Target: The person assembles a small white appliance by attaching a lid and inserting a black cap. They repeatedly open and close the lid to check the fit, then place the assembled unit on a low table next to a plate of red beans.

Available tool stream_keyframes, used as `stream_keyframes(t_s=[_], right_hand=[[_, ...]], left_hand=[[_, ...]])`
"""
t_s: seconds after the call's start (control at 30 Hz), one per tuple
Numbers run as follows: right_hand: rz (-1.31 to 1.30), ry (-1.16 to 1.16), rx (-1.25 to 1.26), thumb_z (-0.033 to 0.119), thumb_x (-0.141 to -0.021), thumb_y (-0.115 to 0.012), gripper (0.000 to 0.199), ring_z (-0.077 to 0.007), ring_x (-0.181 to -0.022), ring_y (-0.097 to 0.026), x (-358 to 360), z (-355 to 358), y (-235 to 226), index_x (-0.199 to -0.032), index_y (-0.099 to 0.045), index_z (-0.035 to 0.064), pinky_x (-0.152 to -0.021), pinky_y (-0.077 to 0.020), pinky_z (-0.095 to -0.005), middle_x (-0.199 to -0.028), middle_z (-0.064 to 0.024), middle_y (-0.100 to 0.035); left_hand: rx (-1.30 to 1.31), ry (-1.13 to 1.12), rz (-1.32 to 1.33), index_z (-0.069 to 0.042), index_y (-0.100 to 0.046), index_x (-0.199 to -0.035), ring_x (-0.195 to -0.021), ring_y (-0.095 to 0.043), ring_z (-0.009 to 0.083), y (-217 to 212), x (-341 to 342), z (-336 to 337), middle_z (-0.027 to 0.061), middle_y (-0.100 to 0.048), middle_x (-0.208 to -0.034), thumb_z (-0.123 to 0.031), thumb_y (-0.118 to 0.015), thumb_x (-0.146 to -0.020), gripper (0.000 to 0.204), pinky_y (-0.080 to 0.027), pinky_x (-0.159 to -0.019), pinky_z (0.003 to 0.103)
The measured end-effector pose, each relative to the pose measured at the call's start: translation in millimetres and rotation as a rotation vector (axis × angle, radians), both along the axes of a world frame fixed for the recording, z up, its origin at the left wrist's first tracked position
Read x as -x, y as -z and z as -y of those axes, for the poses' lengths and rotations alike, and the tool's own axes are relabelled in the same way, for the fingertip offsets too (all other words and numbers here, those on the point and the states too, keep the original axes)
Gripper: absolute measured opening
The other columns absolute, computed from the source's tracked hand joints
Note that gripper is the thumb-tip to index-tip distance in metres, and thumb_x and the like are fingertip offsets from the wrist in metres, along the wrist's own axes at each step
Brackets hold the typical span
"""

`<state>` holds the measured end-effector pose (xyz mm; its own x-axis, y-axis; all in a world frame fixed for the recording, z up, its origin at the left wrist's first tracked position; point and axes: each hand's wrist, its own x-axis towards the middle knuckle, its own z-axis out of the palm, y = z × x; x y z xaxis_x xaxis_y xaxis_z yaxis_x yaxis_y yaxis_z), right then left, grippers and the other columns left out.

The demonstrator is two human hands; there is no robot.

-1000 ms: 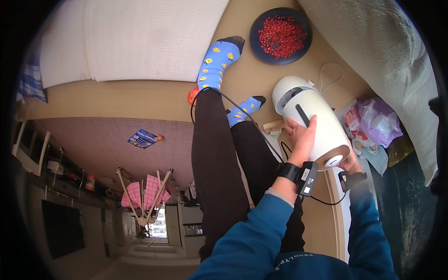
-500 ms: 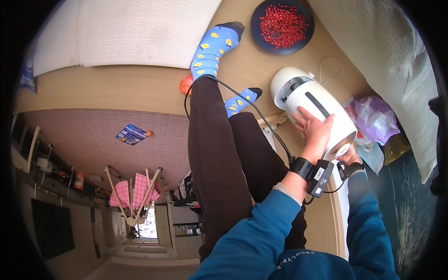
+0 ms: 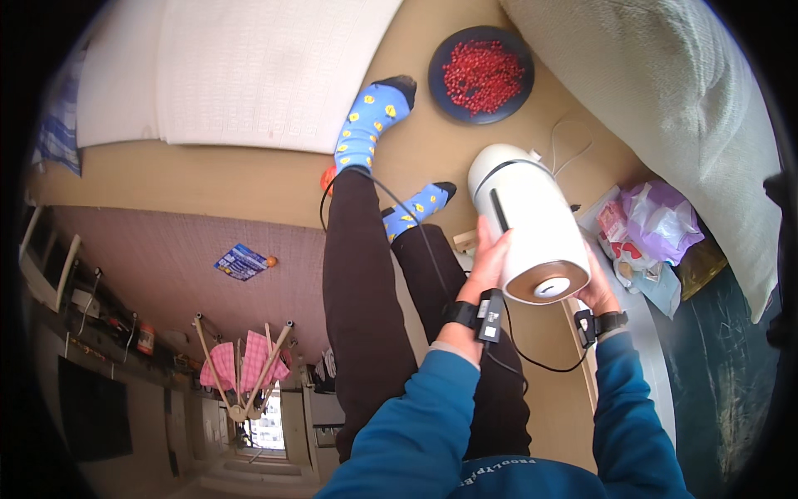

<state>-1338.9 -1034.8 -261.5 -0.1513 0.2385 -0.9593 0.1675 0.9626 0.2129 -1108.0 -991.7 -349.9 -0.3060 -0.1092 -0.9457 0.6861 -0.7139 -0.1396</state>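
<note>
Both my hands hold a white, rounded appliance that looks like a humidifier. Its tank (image 3: 540, 224) has a dark vertical strip and a copper-coloured end with a white knob (image 3: 551, 288). At the far end the tank meets a rounded white base (image 3: 499, 158), with a thin dark seam between them. My left hand (image 3: 492, 254) presses along the tank's left side beside the strip. My right hand (image 3: 597, 283) grips its right side, the fingers partly hidden behind it. A black cable runs from the bands on my wrists.
A dark plate (image 3: 440, 96) of small red seeds lies beyond the appliance. At the right are a purple-and-white plastic bag (image 3: 665, 220) and a pale blanket (image 3: 665, 91). My outstretched legs (image 3: 370, 283) and a white folded pad (image 3: 249, 75) are to the left.
The tank has come down onto the base, closing the gap that showed its inside. My left hand has slid from the tank's front to its left side. The view has shifted.
</note>
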Motion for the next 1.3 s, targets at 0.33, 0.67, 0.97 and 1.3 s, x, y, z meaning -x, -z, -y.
stream_keyframes(t_s=[0.33, 0.67, 0.97, 1.3], right_hand=[[-0.087, -0.097, 0.049, 0.064, -0.091, -0.04, 0.07, -0.0285, -0.11, -0.059, -6, 7, 6, -0.142, -0.039, 0.0163, -0.061, -0.0577, -0.0431, -0.128, -0.0142, -0.055], [-0.029, -0.223, 0.21, 0.058, -0.093, -0.045, 0.074, -0.0244, -0.113, -0.055, 15, 2, 35, -0.131, -0.05, -0.0051, -0.092, -0.0452, -0.031, -0.121, -0.0175, -0.06], [0.009, -0.153, 0.127, 0.055, -0.095, -0.044, 0.067, -0.0211, -0.108, -0.058, 26, 0, 39, -0.129, -0.053, -0.0028, -0.093, -0.0439, -0.029, -0.117, -0.0134, -0.063], [-0.261, 0.612, 0.685, 0.022, -0.094, -0.059, 0.069, -0.0226, -0.135, -0.035, -41, -94, -12, -0.15, -0.021, 0.0102, -0.11, -0.0295, -0.0368, -0.147, -0.0125, -0.035]], left_hand=[[-0.038, 0.108, -0.058, -0.011, 0.0, -0.152, -0.138, -0.027, 0.024, 3, -7, 4, 0.0101, -0.025, -0.152, -0.046, -0.056, -0.093, 0.089, -0.025, -0.111, 0.036], [-0.095, 0.097, -0.067, -0.011, -0.023, -0.145, -0.131, -0.036, 0.0208, -4, -4, 19, 0.0085, -0.039, -0.141, -0.048, -0.044, -0.098, 0.064, -0.03, -0.108, 0.036], [-0.139, 0.434, -0.073, -0.014, -0.018, -0.15, -0.133, -0.036, 0.0251, -15, -13, 42, 0.0074, -0.035, -0.146, -0.051, -0.039, -0.099, 0.067, -0.034, -0.105, 0.044], [0.506, 1.184, 0.233, 0.001, -0.008, -0.149, -0.142, -0.016, 0.0356, -46, 10, 75, 0.0254, -0.014, -0.152, -0.053, -0.058, -0.087, 0.096, -0.021, -0.113, 0.041]])
